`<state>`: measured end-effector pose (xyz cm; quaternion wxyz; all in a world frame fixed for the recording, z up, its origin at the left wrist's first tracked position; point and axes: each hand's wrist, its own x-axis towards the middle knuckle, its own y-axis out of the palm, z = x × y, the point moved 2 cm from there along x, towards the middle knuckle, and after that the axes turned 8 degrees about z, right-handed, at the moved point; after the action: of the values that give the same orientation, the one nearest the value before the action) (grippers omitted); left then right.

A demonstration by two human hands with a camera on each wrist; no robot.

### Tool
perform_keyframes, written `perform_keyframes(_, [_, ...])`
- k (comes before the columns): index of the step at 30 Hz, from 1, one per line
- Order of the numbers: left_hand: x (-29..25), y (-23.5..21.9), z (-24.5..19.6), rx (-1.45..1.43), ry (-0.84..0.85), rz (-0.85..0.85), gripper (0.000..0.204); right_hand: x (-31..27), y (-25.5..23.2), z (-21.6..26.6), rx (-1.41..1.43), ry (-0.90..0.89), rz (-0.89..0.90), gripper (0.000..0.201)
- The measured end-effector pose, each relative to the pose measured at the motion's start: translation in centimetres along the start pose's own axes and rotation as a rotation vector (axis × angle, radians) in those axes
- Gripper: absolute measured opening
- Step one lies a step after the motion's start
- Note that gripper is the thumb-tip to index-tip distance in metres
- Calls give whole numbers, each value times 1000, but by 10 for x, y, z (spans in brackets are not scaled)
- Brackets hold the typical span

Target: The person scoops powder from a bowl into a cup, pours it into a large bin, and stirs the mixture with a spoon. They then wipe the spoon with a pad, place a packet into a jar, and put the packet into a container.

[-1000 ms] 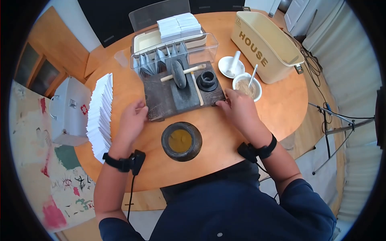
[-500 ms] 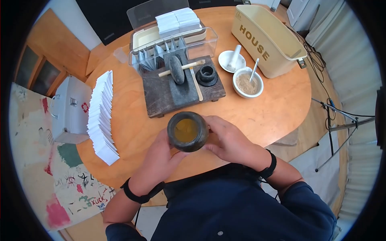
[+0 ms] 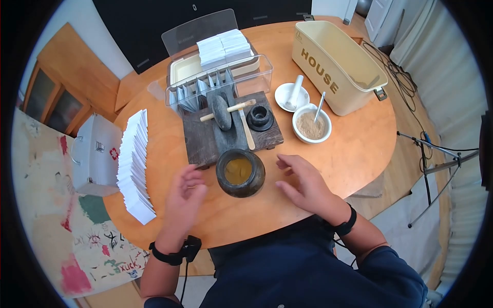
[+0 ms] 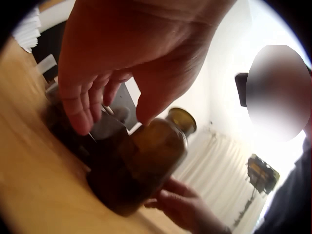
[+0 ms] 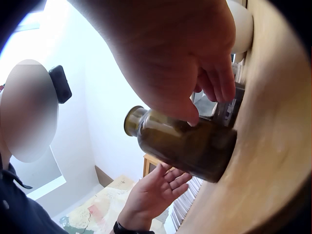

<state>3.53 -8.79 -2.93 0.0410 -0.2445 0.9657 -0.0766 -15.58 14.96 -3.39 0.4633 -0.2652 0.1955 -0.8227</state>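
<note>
A dark brown, wide-mouthed glass bottle (image 3: pixel 240 187) stands upright on the table, close to the front of a dark wooden board (image 3: pixel 200 136). To its left is my left hand (image 3: pixel 186 197), fingers loosely bent and holding nothing. My right hand (image 3: pixel 307 187) is on the other side, thumb and fingers spread apart, also holding nothing. The left wrist view shows the bottle's shoulder and flared neck (image 4: pixel 181 122) just past the thumb. In the right wrist view the thumb overlaps the bottle (image 5: pixel 187 144). On the board lie a stone grinding wheel (image 3: pixel 222 113) with a wooden handle and a flat wooden stick (image 3: pixel 247 133).
A small black pot (image 3: pixel 260 118) sits on the board. Right of it are a white bowl of powder (image 3: pixel 311 123) with a spoon and a white mortar and pestle (image 3: pixel 292 97). A beige HOUSE bin (image 3: pixel 328 72) stands behind. Folded white papers (image 3: pixel 134 169) line the left side.
My hands were at the board's front corners, then gripped the bottle from both sides. Now they have let go and moved apart, and the bottle stands closer to the board.
</note>
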Motion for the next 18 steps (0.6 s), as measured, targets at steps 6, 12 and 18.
perform_keyframes(6, [-9, -47, 15, -758, 11, -363, 24, -24, -12, -26, 25, 77, -87, 23])
perform_keyframes(12, [5, -60, 18, -1161, 107, -413, 35, -23, -14, -30, 81, 10, -65, 14])
perform_keyframes(18, [58, -70, 15, -1372, 256, -336, 39, -20, -15, -31, 66, 86, -26, 10])
